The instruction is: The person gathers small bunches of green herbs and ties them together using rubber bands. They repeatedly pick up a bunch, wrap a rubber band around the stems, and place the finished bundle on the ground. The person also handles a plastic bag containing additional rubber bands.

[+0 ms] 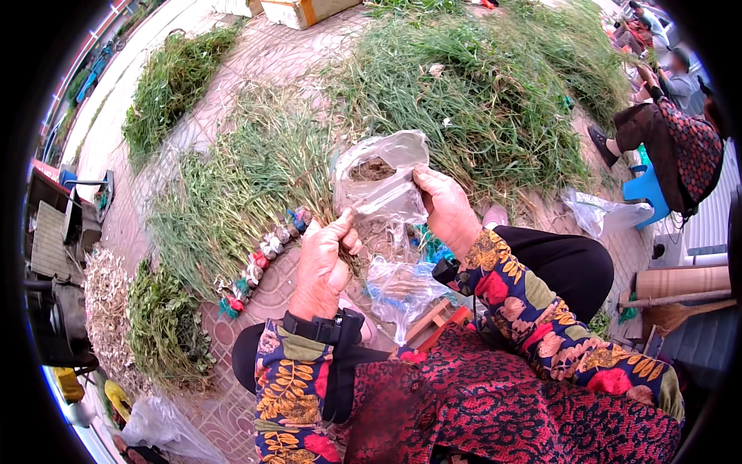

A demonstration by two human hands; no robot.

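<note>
I stretch a clear plastic bag (380, 155) between my hands above the greens. My left hand (323, 263) pinches its lower left edge, and my right hand (444, 205) grips its right side between thumb and fingers. Beside my left hand, several bunches of long grassy greens (224, 216) lie in a row, their root ends wrapped in coloured plastic (259, 263). Below the bag, more crumpled plastic (398, 290) lies between my knees, over a wooden piece (429, 325) and some green-blue material.
Heaps of greens (464, 93) (178, 77) (166, 325) and dry stalks (108, 309) surround me. A foam box (301, 9) is at the back. People (680, 139) sit at the right by a blue stool (645, 193), a loose bag (599, 209) and a broom (668, 313). A cart (62, 232) stands left.
</note>
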